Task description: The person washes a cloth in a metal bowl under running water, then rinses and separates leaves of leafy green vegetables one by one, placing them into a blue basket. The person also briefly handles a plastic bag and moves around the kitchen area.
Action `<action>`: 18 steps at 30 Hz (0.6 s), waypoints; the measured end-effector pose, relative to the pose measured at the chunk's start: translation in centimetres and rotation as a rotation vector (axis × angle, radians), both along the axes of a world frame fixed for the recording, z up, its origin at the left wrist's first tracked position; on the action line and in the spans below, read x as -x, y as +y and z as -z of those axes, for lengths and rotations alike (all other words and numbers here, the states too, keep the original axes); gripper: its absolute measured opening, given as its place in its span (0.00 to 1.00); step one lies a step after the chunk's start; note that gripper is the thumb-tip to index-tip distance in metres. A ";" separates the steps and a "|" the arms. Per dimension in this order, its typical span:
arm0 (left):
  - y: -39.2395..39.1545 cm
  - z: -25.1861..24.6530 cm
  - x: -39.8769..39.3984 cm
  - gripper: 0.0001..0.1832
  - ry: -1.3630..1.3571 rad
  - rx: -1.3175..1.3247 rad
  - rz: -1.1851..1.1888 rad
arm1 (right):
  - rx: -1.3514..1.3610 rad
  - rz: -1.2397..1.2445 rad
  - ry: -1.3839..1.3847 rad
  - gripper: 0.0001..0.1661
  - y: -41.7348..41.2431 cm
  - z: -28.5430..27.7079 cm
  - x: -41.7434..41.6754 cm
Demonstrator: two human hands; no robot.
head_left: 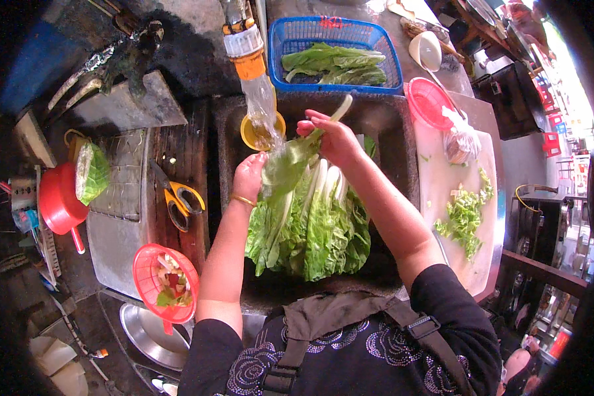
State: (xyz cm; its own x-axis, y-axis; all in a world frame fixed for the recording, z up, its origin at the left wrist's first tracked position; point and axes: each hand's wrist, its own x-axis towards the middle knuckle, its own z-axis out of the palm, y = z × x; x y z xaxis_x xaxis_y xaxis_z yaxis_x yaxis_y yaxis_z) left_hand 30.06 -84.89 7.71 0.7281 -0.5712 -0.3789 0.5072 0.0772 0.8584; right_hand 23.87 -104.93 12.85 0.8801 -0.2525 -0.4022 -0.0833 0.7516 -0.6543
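Both my hands hold one long green lettuce leaf in the water stream over a dark sink. My left hand grips the leafy part, its fingertips partly hidden by leaf and water. My right hand is closed around the pale stem, whose end sticks out above it. Below them a pile of leafy lettuce lies in the sink. A yellow cup sits behind the stream, under the orange and white hose fitting. Beyond the sink, a blue plastic basket holds several leaves.
Yellow-handled scissors lie on the left ledge, near a pink strainer of scraps. Farther left are a red pan and a piece of cabbage. At right, a white cutting board bears chopped greens, beside a red basket.
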 end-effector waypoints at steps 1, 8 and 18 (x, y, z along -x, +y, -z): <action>0.1 0.3 -0.2 0.15 0.199 0.070 0.016 | 0.114 -0.031 0.074 0.20 -0.1 -0.5 -0.4; -0.6 1.1 1.7 0.27 0.018 0.080 0.144 | 0.782 -0.454 0.192 0.20 -1.5 -5.9 -0.9; -0.6 2.2 1.3 0.19 -0.543 -0.588 0.134 | 0.667 0.215 0.201 0.28 -19.7 -7.0 -7.2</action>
State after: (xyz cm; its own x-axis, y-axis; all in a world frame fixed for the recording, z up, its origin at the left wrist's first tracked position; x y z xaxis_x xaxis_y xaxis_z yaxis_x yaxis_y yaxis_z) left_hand 28.77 -85.51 5.49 0.8363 -0.4839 -0.2578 -0.0184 -0.4948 0.8688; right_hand 31.04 -124.68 19.86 0.7086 -0.6593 -0.2513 -0.1456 0.2119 -0.9664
